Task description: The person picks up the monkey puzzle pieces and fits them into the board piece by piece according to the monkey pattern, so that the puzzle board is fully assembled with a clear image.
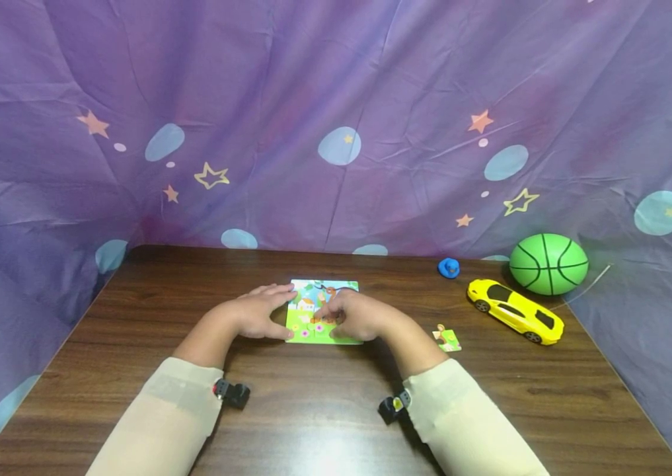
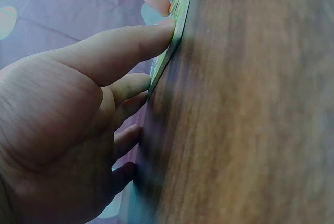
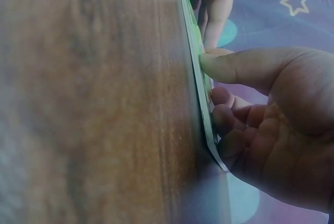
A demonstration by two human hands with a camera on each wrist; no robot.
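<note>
A picture puzzle (image 1: 303,336) in a flat board, with a house, flowers and green grass, lies on the table in the head view. My left hand (image 1: 261,312) spans its left side, thumb on the near corner and fingers stretched toward the far one. Over the right half, my right hand (image 1: 359,316) has its fingers curled down and its thumb near the front edge. In the right wrist view, a green puzzle piece (image 3: 195,32) stands slightly proud beside the right thumb (image 3: 229,66); the fingers partly hide it. The left thumb (image 2: 151,38) touches the board in the left wrist view.
A loose puzzle piece (image 1: 447,339) lies right of the right forearm. Farther right are a yellow toy car (image 1: 514,311), a green ball (image 1: 548,264) and a small blue hat-shaped object (image 1: 448,268). A purple patterned cloth (image 1: 288,79) hangs behind the wooden table (image 1: 288,410).
</note>
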